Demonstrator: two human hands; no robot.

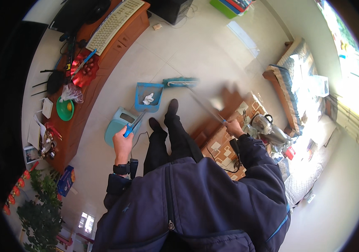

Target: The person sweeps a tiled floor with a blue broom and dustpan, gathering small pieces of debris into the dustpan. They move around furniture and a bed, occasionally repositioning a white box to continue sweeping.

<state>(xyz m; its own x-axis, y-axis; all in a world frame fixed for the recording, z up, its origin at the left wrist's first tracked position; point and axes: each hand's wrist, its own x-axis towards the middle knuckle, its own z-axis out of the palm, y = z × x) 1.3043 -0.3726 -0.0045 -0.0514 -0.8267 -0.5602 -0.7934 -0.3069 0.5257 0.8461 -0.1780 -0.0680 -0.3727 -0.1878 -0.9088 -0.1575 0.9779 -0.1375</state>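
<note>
Pale tiled floor (200, 46) spreads below hands (122, 144) (233, 128) holding dustpan (153, 90) and broom (174, 82).

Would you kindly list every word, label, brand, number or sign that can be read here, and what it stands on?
No text can be read clearly.
Blue box at lower left: print too small to read.
Keyboard: key markings too small to read.
Red packet at right: pale marking, too small to read.
Dark jacket: small star-like emblem, no readable words.
Blue dustpan and broom: no lettering visible.
</note>
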